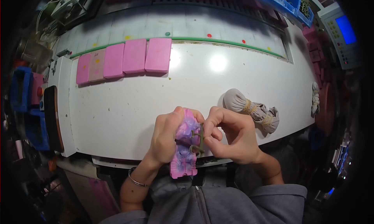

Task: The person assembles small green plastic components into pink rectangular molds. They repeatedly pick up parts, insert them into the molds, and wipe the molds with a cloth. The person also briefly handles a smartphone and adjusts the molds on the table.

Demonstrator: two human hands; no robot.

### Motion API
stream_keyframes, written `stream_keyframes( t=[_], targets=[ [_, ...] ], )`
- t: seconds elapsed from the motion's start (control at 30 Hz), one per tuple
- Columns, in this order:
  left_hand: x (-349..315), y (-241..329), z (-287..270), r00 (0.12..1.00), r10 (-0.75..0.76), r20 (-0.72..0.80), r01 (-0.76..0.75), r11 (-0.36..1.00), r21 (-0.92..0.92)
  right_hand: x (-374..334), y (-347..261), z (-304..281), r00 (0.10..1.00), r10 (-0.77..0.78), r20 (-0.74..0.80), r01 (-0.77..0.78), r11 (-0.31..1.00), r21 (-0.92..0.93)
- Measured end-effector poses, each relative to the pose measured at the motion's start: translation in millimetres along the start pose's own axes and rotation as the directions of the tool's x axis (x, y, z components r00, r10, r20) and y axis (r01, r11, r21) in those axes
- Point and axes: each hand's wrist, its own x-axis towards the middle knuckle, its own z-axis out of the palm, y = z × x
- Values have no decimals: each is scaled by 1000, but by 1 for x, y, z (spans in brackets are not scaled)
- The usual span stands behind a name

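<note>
- Pink blocks (134, 56), one paler, stand in a row at the far left of the white worktop (117, 119).
- Left hand (165, 136): fingers closed around the pink-and-purple moulded piece (184, 157), which is held at the worktop's near edge, its long axis running near to far.
- Thin green piece (201, 138): along the moulded piece's right side, between it and the right fingers, also lengthwise near to far; the right hand is nearer.
- Right hand (235, 140): thumb and forefinger drawn together just right of the green piece; whether they grip it, I cannot tell.
- Grey cloth bundle (257, 113), banded, lies beyond the right hand.
</note>
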Motion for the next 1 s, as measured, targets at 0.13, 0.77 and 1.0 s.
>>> stream_keyframes(
  t=[0.13, 0.77, 1.0],
  targets=[
    [-7, 0, -5, 997, -67, -41, 66, 997, -32, 0, 0, 2, 952, -260, -160, 220, 948, -229],
    [-28, 20, 20, 846, 518, -130, -344, 715, 608, -3, -3, 5, 822, -546, -159, 333, 688, -645],
    [-28, 20, 26, 803, 587, -104, -348, 602, 718, -1, 2, 4, 783, -611, -116, 359, 597, -717]
  ],
)
